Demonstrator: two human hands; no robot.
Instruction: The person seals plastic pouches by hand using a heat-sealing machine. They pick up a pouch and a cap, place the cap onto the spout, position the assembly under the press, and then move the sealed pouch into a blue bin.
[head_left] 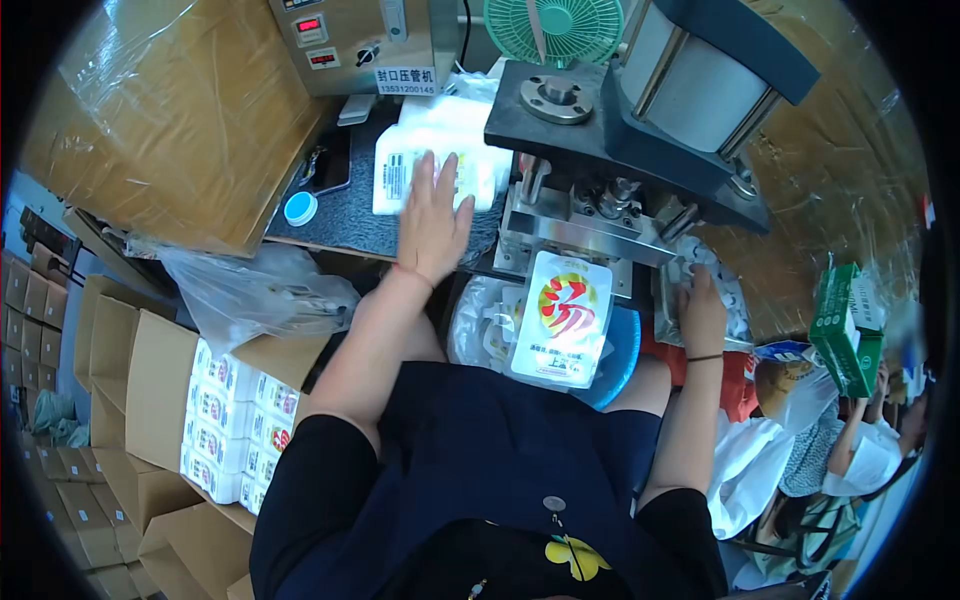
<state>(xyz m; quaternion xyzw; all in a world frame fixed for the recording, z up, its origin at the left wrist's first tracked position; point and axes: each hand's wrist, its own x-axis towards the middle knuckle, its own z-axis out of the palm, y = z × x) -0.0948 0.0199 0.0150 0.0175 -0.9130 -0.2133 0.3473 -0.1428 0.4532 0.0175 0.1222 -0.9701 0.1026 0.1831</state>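
Note:
My left hand [437,225] is open, its fingers spread flat on a white printed pouch [393,183] with a barcode. This pouch lies on top of other white pouches on the dark worktop [350,225]. At the right of the press machine [610,130], my right hand [703,308] reaches into a clear plastic bag [735,290] of small pale pieces, thumb and fingers apart. Between my hands, a pouch [562,318] with a red and yellow round print sits at the front of the press, above a blue basin [622,360].
A steel control box [360,50] with red displays and a green fan [555,28] stand at the back. A blue cap [300,208] and a phone [328,165] lie on the worktop. An open carton [160,385] of packed pouches is at left. A person holds a green box [848,330] at right.

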